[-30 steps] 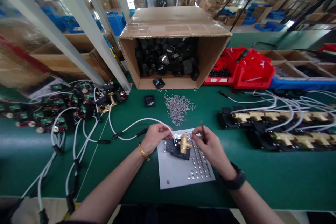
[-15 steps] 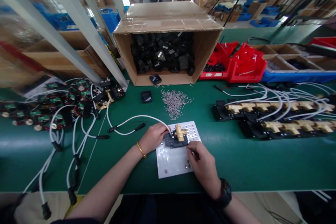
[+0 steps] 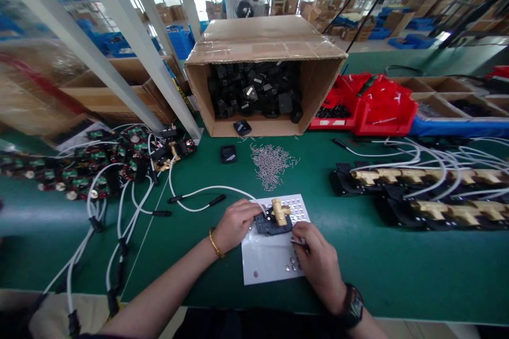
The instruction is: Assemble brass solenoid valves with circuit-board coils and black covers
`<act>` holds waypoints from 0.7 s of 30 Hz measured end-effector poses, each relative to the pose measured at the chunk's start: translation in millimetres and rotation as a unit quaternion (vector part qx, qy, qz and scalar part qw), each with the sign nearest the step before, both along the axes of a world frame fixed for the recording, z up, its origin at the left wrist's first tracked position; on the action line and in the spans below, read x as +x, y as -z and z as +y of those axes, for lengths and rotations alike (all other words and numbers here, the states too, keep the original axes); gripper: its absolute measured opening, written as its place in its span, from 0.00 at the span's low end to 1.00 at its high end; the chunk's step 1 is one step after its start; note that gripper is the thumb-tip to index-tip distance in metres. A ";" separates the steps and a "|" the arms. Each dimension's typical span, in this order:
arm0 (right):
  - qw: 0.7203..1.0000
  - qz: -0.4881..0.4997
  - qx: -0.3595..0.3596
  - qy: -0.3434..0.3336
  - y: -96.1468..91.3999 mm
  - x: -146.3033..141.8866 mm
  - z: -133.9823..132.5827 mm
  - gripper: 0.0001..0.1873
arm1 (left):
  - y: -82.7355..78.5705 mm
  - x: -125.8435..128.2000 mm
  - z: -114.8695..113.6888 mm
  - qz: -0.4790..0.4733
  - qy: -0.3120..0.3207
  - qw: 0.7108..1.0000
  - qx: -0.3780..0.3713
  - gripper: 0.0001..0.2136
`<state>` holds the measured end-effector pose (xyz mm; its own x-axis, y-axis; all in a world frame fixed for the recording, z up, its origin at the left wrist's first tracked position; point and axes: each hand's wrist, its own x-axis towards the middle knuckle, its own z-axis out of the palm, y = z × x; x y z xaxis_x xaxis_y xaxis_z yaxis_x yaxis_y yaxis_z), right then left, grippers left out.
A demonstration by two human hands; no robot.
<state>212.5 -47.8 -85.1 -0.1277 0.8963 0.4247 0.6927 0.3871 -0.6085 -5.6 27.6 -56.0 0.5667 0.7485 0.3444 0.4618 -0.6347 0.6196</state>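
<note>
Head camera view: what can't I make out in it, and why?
All in the head view:
Slim dark item: its palm-side end is hidden by the right grip.
White sheet: part of its right side is behind that same grip.
Square black part: its label is too small to read.
Front row of brass fittings: cut off by the right edge.

L hand (image 3: 237, 225) touches blk unit (image 3: 270, 228) at its 9 o'clock, R hand (image 3: 320, 262) at 4 pinches thin dk tool (image 3: 302, 245), brass tee (image 3: 280, 212) atop unit, wht sheet (image 3: 264, 259) under, metal-pin pile (image 3: 271, 165) at 12 w/ open carton (image 3: 262, 37) of blk parts (image 3: 254, 87) beyond, brass-tee rows (image 3: 400, 176) at 3, PCBs (image 3: 135, 142) approx 10.
</note>
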 end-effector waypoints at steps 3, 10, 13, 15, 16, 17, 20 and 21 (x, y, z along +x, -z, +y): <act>1.000 0.009 0.001 -0.002 0.2 -1.2 0.9 0.11 | -2.6 2.7 8.2 0.013 -0.102 0.993 -0.063 0.10; 0.994 0.041 -0.019 0.096 -8.3 -14.5 8.9 0.04 | 4.1 29.5 70.4 0.052 -0.216 0.971 -0.085 0.05; 0.992 0.028 -0.051 0.114 -11.5 -14.8 9.1 0.03 | 5.0 40.4 85.1 0.043 -0.224 0.967 -0.111 0.08; 0.993 0.020 -0.052 0.106 -11.6 -13.6 7.1 0.04 | 3.8 42.7 85.9 0.021 -0.226 0.965 -0.133 0.09; 0.995 0.017 -0.046 0.090 -10.8 -12.4 5.2 0.05 | 3.0 41.7 83.3 0.005 -0.227 0.963 -0.145 0.09; 0.997 0.016 -0.039 0.068 -9.6 -10.8 2.6 0.06 | 1.9 39.0 78.5 -0.014 -0.228 0.961 -0.158 0.09; 0.999 0.016 -0.032 0.010 -5.9 -3.4 -7.6 0.11 | -1.7 21.9 50.4 -0.088 -0.240 0.945 -0.206 0.05; 0.999 0.013 -0.036 -0.001 -5.6 -0.6 -10.3 0.12 | -3.0 14.3 36.9 -0.115 -0.249 0.935 -0.224 0.05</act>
